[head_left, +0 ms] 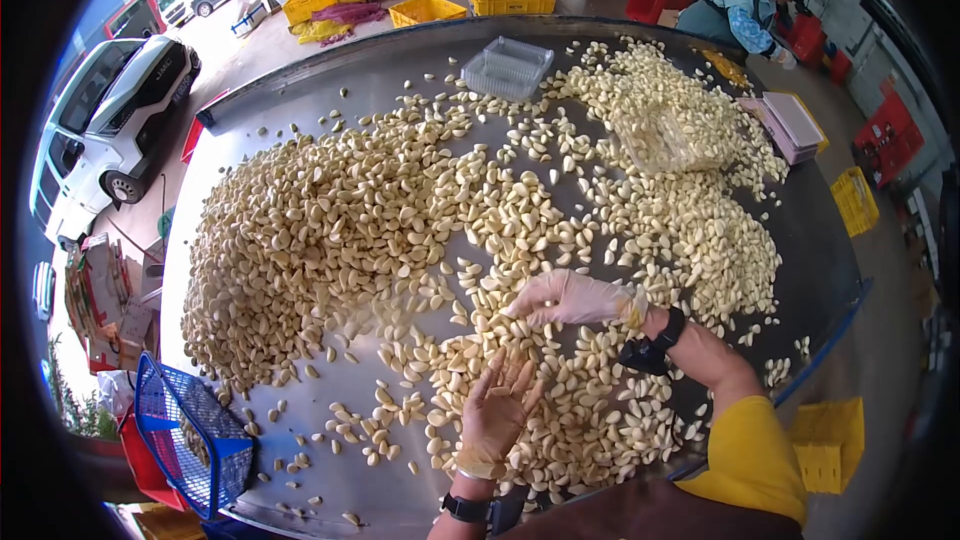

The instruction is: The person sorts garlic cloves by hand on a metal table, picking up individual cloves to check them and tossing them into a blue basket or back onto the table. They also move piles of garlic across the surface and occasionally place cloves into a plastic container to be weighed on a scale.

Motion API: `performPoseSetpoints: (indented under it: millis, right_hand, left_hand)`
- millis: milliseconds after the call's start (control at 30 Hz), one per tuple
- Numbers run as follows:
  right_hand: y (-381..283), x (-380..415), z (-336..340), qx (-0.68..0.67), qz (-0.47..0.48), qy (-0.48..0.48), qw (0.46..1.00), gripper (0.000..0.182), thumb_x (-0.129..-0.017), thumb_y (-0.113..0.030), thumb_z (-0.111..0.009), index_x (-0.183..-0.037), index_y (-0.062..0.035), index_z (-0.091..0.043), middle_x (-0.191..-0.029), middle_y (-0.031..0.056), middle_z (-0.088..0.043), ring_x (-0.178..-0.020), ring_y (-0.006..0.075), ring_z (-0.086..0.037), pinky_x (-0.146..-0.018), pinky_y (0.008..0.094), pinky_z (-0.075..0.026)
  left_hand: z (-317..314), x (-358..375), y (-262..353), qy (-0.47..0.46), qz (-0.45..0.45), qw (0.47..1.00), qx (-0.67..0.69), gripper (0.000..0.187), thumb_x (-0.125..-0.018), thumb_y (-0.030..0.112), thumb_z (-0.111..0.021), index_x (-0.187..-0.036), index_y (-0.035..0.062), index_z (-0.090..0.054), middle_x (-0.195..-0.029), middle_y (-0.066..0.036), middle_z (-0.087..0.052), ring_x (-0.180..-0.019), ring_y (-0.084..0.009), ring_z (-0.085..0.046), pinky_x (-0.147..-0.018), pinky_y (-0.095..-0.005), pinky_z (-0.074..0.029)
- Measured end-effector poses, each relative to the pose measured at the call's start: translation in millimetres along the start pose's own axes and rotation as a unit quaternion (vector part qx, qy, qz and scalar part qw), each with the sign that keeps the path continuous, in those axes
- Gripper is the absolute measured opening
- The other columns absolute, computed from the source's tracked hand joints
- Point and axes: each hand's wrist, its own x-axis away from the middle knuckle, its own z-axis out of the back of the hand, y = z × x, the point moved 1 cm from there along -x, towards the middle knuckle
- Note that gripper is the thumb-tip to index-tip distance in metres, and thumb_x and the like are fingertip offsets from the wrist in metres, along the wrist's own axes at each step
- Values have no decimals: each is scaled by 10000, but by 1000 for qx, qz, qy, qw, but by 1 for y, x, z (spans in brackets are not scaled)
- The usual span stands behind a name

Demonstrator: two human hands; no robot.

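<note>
Peeled garlic cloves (330, 230) cover much of the metal table (370, 480) in loose heaps. My left hand (500, 405), in a thin see-through glove, is held palm up over the cloves near the table's front, fingers apart and nothing in the palm. Beyond it my right hand (580, 298), in a pale glove, reaches leftward just above the cloves. Its fingers are bent and pressed together; whatever lies between the fingertips is hidden.
A clear plastic box (507, 68) stands at the back; another clear container (665, 140) lies among cloves. A blue basket (195, 440) sits at the front left. Pale trays (790, 125) rest at the right edge. A person in a cap (745, 5) bends beyond the far right corner.
</note>
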Motion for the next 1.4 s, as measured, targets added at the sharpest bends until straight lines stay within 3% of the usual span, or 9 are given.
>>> performPoseSetpoints:
  millis: [200,367,533,733,833,933,1100,1267,1400]
  right_hand:
    - [146,-55,155,332,-69,492,802,151,-878,-164,-620,-982,-88,-698,-933,116,-687,-853,317,-647,-772,401,-516]
    - [188,-69,193,301,-316,443,783,212,-843,-249,-635,-983,-97,-684,-929,156,-649,-896,337,-624,-798,429,-495]
    - [174,-88,189,295,-48,492,818,167,-882,-228,-569,-952,-100,-651,-940,174,-653,-852,360,-638,-732,459,-492]
    - [188,-137,147,567,-170,370,716,133,-872,-131,-527,-945,-130,-638,-846,107,-672,-787,282,-657,-715,446,-507]
    - [112,-112,94,322,18,405,856,160,-947,-213,-554,-914,-56,-552,-797,144,-608,-757,319,-610,-678,415,-490]
    - [13,-59,3,53,83,117,988,113,-934,-160,-591,-966,-55,-563,-807,121,-592,-736,278,-580,-700,393,-486]
    - [5,-29,-46,25,204,64,977,542,-785,-88,-738,-1301,-93,-572,-1159,162,-646,-1114,298,-604,-983,391,-464]
    - [70,-23,17,521,-93,217,820,590,-932,-477,-548,-1428,-171,-450,-1497,112,-407,-1374,312,-378,-1149,517,-214]
    - [108,66,70,541,-163,340,752,633,-940,-510,-503,-1473,-190,-386,-1546,101,-329,-1417,306,-308,-1178,517,-67]
  left_hand:
    - [26,-4,5,48,10,998,-26,251,-958,217,-599,-1160,76,-644,-1038,-8,-672,-966,-152,-608,-773,-298,-467]
    - [9,3,8,51,-1,996,-73,183,-938,223,-639,-1077,105,-653,-1035,2,-669,-943,-137,-602,-802,-298,-458]
    - [15,0,9,32,-1,995,-99,267,-921,132,-620,-1186,95,-621,-1059,6,-671,-986,-134,-607,-849,-304,-459]
    - [14,-2,4,35,-17,999,-35,379,-896,34,-568,-1275,59,-572,-1054,-63,-665,-930,-186,-597,-899,-347,-448]
    - [16,0,9,40,-67,996,-49,420,-914,67,-542,-1333,85,-542,-1178,-77,-651,-1060,-201,-597,-950,-380,-443]
    - [3,0,10,49,-61,997,12,427,-973,206,-512,-1386,102,-506,-1316,-95,-588,-1168,-226,-573,-1032,-423,-411]
    - [41,-9,17,63,-47,994,78,320,-998,244,-503,-1253,79,-604,-1234,-99,-618,-1040,-207,-600,-765,-314,-517]
    - [38,-8,20,63,12,993,101,262,-996,234,-505,-1136,79,-665,-1082,-58,-676,-825,-148,-589,-615,-249,-427]
    - [30,-4,17,105,-31,993,51,253,-993,230,-508,-1129,85,-665,-1054,-52,-679,-804,-142,-579,-609,-242,-409]
